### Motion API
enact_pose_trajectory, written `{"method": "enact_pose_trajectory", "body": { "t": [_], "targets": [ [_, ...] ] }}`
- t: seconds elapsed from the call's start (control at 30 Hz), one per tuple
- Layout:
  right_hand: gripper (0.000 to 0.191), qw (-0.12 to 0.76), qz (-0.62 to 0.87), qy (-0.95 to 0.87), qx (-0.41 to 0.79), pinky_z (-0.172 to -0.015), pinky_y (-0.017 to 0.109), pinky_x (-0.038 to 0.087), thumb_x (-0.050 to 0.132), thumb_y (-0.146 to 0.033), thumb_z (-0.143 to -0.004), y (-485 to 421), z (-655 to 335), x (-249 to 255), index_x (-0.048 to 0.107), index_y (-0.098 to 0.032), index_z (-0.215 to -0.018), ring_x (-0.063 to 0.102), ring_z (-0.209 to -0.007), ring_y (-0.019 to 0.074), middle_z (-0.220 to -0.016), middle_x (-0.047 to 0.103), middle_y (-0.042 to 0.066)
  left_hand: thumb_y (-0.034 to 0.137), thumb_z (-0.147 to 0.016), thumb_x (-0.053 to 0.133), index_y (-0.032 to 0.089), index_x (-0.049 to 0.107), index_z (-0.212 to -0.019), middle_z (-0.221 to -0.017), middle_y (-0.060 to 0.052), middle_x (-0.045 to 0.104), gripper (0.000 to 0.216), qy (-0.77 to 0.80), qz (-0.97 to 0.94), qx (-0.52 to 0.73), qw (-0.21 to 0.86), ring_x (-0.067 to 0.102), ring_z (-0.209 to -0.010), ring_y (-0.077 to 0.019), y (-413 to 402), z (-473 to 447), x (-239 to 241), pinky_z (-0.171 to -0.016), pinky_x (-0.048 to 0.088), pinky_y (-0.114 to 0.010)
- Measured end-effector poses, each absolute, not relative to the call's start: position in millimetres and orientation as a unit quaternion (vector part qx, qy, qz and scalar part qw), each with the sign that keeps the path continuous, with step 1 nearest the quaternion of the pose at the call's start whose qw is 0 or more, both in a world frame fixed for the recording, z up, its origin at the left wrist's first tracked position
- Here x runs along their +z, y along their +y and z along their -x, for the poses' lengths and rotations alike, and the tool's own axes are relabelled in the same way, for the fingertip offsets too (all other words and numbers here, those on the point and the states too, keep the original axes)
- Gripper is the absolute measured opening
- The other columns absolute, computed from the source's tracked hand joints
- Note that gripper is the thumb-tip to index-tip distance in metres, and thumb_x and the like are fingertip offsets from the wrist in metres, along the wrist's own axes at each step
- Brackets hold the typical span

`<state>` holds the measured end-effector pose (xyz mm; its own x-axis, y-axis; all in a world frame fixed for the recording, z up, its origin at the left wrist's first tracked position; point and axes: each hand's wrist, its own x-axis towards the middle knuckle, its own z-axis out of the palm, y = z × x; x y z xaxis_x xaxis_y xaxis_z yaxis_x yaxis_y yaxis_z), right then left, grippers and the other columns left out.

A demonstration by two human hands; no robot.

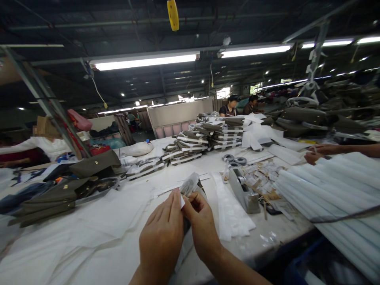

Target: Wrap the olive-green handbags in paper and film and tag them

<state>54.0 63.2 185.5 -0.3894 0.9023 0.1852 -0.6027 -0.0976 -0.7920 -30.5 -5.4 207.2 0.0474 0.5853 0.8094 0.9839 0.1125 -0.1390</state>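
Note:
In the middle foreground my left hand has its fingers pressed together, lying along a dark item partly wrapped in clear plastic. Close beside it, my right hand pinches a small white slip of paper between thumb and forefinger. The slip touches the fingertips of my left hand too. Most of the wrapped item is hidden beneath both hands. Right of them stands a grey tape dispenser on the table, next to a layered strip of white sheets.
White sheets cover the table's left, near folded olive bags. Olive items with white wraps are piled behind. Tape rolls and loose tags lie right. A co-worker's hands are beside bundled foam sheets.

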Motion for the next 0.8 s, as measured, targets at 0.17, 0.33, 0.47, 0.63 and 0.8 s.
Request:
{"method": "enact_pose_trajectory", "body": {
  "t": [0.17, 0.33, 0.47, 0.63, 0.8],
  "targets": [
    [0.032, 0.514, 0.148, -0.467, 0.704, -0.076, 0.027, 0.047, 0.068, -0.048, -0.087, 63, -56, 179, 0.06, -0.017, -0.088, 0.054, -0.079, 0.015, -0.081, 0.057, 0.0, 0.012, -0.095, 0.039, 0.004, 0.053, -0.136, -0.136, -0.017, 0.058, 0.043, -0.656, 0.592, -0.185, 0.429, 0.064, -0.114, -0.0273, -2, 27, 202, -0.091, 0.054, -0.035],
    [0.027, 0.515, 0.156, -0.471, 0.699, -0.076, 0.027, 0.048, 0.077, -0.039, -0.08, 70, -63, 182, 0.064, -0.017, -0.089, 0.058, -0.078, 0.0153, -0.079, 0.062, -0.001, 0.015, -0.097, 0.039, 0.004, 0.053, -0.134, -0.132, -0.017, 0.062, 0.042, -0.644, 0.616, -0.236, 0.388, 0.065, -0.113, -0.0259, -3, 30, 202, -0.093, 0.055, -0.037],
    [0.026, 0.503, 0.144, -0.48, 0.704, -0.074, 0.027, 0.049, 0.078, -0.039, -0.078, 79, -70, 184, 0.066, -0.017, -0.084, 0.058, -0.073, 0.0152, -0.074, 0.063, 0.0, 0.037, -0.096, 0.051, 0.021, 0.059, -0.131, -0.128, -0.007, 0.066, 0.039, -0.664, 0.628, -0.376, 0.156, 0.064, -0.115, -0.0229, -9, 44, 213, -0.097, 0.053, -0.033],
    [0.03, 0.498, 0.142, -0.489, 0.702, -0.07, 0.026, 0.049, 0.082, -0.041, -0.072, 84, -69, 184, 0.064, -0.018, -0.08, 0.058, -0.07, 0.0145, -0.074, 0.062, -0.002, 0.051, -0.086, 0.063, 0.022, 0.063, -0.118, -0.12, -0.007, 0.069, 0.044, -0.643, 0.542, -0.522, -0.141, 0.066, -0.109, -0.0244, -3, 54, 225, -0.098, 0.053, -0.036],
    [0.021, 0.466, 0.176, -0.651, 0.572, -0.077, 0.028, 0.05, 0.074, -0.04, -0.08, 101, -89, 182, 0.071, -0.02, -0.083, 0.063, -0.078, 0.017, -0.081, 0.069, 0.0, 0.054, -0.071, 0.076, 0.018, 0.059, -0.121, -0.108, -0.011, 0.072, 0.064, -0.63, 0.458, -0.564, -0.274, 0.069, -0.095, -0.0263, 3, 49, 227, -0.085, 0.058, -0.036]
  ]
}}
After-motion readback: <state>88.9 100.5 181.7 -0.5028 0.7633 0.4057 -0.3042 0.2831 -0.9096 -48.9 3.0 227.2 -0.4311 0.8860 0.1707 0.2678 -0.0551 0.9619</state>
